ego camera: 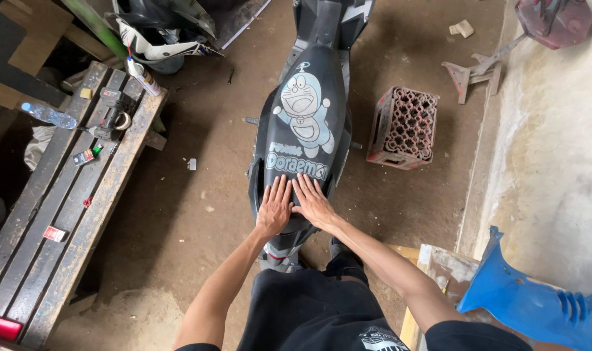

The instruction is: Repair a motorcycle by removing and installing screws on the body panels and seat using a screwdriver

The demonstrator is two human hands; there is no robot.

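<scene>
Standing on the dirt floor (179, 214), a black motorcycle seat with a pale cartoon cat print (306, 123) lies beneath both hands. Left hand (274, 207) and right hand (313, 203) press flat, fingers (278, 190) spread open, thumbs touching, beside a red plastic crate (403, 127).

A slatted wooden bench (62, 208) runs along the nine o'clock side, carrying a clear plastic bottle (48, 115), a spray can (142, 76) and a small red packet (53, 233). At two o'clock a red plastic crate (403, 127) stands on the dirt floor (198, 195). A blue plastic fairing panel (536, 302) lies at four o'clock.
</scene>
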